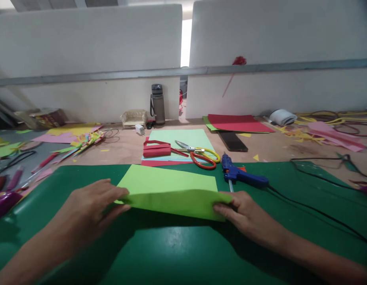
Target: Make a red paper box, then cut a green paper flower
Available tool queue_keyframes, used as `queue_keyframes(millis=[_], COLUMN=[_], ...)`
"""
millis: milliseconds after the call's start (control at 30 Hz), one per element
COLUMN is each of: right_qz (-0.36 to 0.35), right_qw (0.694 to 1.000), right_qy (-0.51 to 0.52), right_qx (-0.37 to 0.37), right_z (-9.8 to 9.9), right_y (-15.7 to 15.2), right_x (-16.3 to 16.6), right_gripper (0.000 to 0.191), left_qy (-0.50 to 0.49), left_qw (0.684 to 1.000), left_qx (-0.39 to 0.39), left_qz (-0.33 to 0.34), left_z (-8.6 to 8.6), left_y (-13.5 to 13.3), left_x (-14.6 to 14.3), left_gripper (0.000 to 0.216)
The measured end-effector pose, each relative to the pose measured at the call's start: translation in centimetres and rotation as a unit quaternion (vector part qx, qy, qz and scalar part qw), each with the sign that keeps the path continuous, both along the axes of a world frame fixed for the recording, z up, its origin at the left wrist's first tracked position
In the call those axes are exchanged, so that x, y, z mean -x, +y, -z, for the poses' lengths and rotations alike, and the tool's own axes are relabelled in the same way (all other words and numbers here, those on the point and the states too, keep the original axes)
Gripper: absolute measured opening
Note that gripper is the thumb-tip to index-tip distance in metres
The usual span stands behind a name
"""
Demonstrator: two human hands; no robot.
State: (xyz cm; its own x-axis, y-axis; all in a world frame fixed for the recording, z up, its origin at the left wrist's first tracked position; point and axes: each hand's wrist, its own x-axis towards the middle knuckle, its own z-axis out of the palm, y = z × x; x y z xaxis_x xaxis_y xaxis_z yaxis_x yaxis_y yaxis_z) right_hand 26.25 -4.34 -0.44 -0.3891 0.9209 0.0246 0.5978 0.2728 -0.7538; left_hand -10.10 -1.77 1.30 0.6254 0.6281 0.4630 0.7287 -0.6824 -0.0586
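Note:
A light green sheet of paper [171,182] is held over the dark green mat [171,253], its near part bent over so that a darker green band faces me. My left hand [94,208] pinches the paper's left end between thumb and fingers. At the right end, my right hand [238,209] grips it the same way, thumb on the near side. Just beyond my right hand lies a blue glue gun [245,176]. Scissors [201,154] with red and yellow handles rest past the paper, beside a folded red paper piece [156,149].
Pale blue-green sheets [183,136] lie under the scissors. Behind them stand a grey bottle [158,105] and a tiny sofa model [134,117]. To the right are a black phone [232,141], red paper [239,123] and the glue gun's cord [308,209]. Paper scraps [73,132] cover the left side.

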Motion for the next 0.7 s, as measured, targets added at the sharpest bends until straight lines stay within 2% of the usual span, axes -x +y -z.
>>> queue_keyframes(millis=[33, 67, 133, 233, 267, 433, 567, 700], right_qz=[0.017, 0.032, 0.056, 0.085, 0.089, 0.092, 0.089, 0.102], right_qw=[0.999, 0.996, 0.989, 0.98, 0.978, 0.977, 0.966, 0.968], right_qy=[0.029, 0.055, 0.093, 0.121, 0.126, 0.122, 0.139, 0.129], right_qx=[0.035, 0.064, 0.103, 0.135, 0.14, 0.151, 0.199, 0.189], right_z=[0.0, 0.1, 0.4, 1.1, 1.2, 0.6, -0.2, -0.5], right_y=[0.3, 0.6, 1.2, 2.0, 2.2, 2.0, 1.4, 1.0], right_x=[-0.1, -0.3, -0.7, -1.3, -1.3, -0.7, -0.2, 0.1], right_gripper=[0.026, 0.027, 0.03, 0.032, 0.032, 0.027, 0.017, 0.015], left_qy=[-0.035, -0.053, -0.097, -0.189, -0.21, -0.292, -0.342, -0.342], left_qw=[0.999, 0.992, 0.965, 0.892, 0.869, 0.817, 0.768, 0.734], left_qx=[0.038, 0.115, 0.229, 0.404, 0.441, 0.481, 0.517, 0.559], left_qz=[-0.006, -0.026, -0.082, -0.076, -0.079, -0.122, -0.161, -0.178], left_z=[-0.6, -1.2, -1.8, -1.4, -0.9, 1.2, 1.2, 1.0], left_y=[0.5, 1.2, 2.5, 4.0, 4.1, 3.3, 2.8, 2.6], left_x=[0.4, 0.9, 1.8, 2.8, 2.9, 1.3, 0.3, 0.6], left_gripper=[0.033, 0.042, 0.052, 0.05, 0.046, 0.034, 0.036, 0.036])
